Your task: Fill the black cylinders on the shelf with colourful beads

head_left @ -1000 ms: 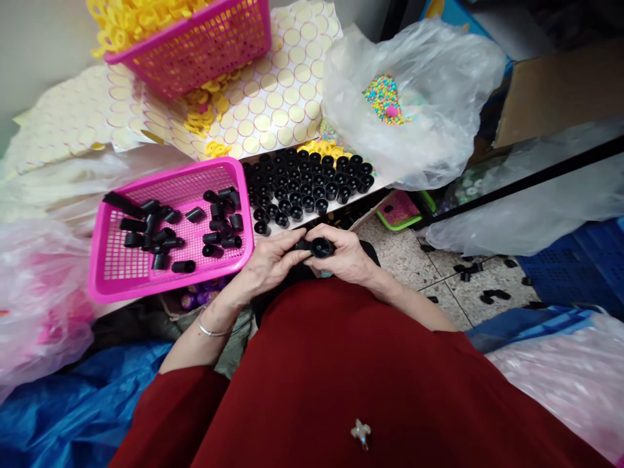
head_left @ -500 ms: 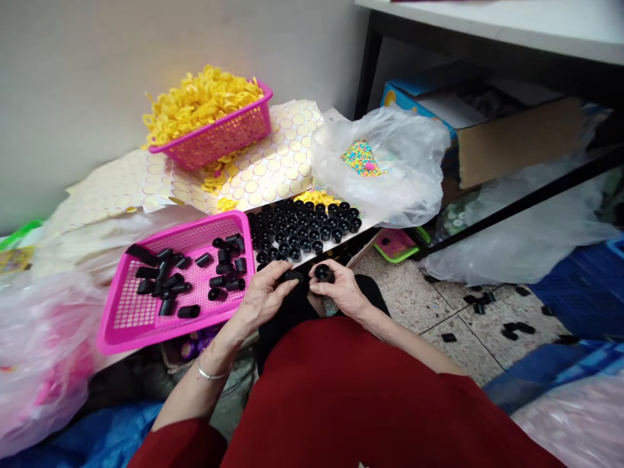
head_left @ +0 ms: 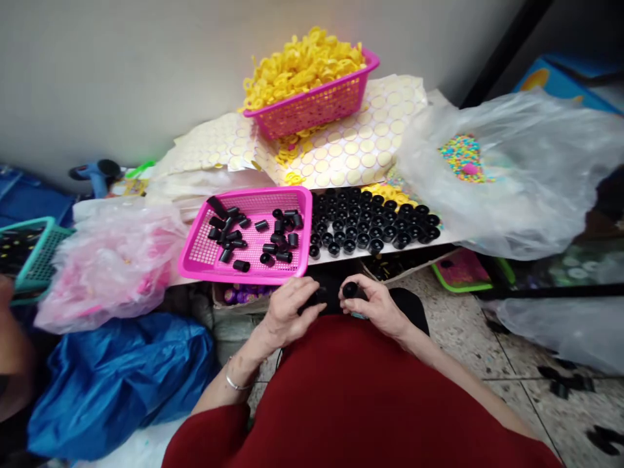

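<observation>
My left hand [head_left: 291, 311] is closed around a dark piece, mostly hidden by the fingers and blurred. In my right hand [head_left: 374, 303] is a black plastic cylinder [head_left: 350, 290], gripped between thumb and fingers with its round end facing up. Both hands are held close together over my lap, just in front of the bench edge. Beyond the left one lies a pink basket [head_left: 244, 275] with loose black cylinders [head_left: 241, 266] scattered in it. Rows of upright black cups [head_left: 363, 240] stand on the bench to the right of that basket.
A pink basket heaped with yellow rings [head_left: 302, 68] rests on sticker sheets [head_left: 341, 159]. To the right lies a clear bag [head_left: 526, 188] with coloured beads. Bags [head_left: 121, 260] and a blue sack [head_left: 127, 383] are at left, beside another person's arm [head_left: 14, 351]. Black pieces litter the floor.
The view has swung left, so the scene appears shifted right and another person's arm shows at the left edge. My hands are slightly farther apart, each still closed.
</observation>
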`<state>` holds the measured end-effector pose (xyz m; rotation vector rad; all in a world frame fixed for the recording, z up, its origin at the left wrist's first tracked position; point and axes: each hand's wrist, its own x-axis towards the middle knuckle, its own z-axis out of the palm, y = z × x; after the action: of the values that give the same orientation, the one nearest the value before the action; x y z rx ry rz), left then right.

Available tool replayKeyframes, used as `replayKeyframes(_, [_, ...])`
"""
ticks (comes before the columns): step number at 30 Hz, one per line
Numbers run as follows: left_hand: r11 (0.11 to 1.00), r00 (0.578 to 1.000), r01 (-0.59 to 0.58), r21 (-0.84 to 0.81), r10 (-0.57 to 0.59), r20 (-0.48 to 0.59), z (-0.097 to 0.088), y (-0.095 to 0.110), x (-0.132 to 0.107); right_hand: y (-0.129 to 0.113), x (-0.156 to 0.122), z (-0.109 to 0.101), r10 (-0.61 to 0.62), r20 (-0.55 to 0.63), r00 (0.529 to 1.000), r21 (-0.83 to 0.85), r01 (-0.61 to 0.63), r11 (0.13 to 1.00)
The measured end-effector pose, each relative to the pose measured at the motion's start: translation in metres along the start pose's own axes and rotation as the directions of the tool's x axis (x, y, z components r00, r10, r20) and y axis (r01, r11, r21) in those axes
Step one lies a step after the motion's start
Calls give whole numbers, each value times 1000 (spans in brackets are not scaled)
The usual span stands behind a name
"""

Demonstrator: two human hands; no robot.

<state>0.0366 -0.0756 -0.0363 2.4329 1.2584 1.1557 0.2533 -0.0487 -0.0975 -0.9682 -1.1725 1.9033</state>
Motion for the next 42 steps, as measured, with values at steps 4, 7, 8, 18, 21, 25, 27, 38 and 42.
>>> replayKeyframes(4, [994,994,-111,-22,111,-12,12,9,-8,-15,9,20,25,87,996,3,-25,1000])
replayKeyframes(7, [993,994,-112,-27,112,-12,15,9,-12,-21,16,34,72,111,991,124,-85,989])
replayKeyframes(8, [992,993,-120,-28,121,12,12,6,-14,-22,18,38,85,120,989,173,-105,979])
replayKeyframes(18, [761,994,-80,643,12,110,-81,-122,-60,-6,19,48,103,-45,994,371,-78,925])
replayKeyframes(21, [768,990,-78,635,-17,141,-85,-132,-78,0,21,45,120,-65,991,385,-86,919])
replayKeyframes(25, [696,999,22,717,-45,13,-80,-114,-98,1,26,48,118,-83,990,374,-78,924])
replayKeyframes(27, [609,990,137,782,-117,-82,-78,-103,-103,0,31,52,107,-99,989,353,-66,933])
replayKeyframes(38, [590,825,559,582,-467,-319,-33,-102,-29,11,88,75,-209,-323,923,-55,202,978])
replayKeyframes(42, [875,880,374,308,-230,-415,-13,-91,-20,13,87,79,-232,-337,913,-45,231,972])
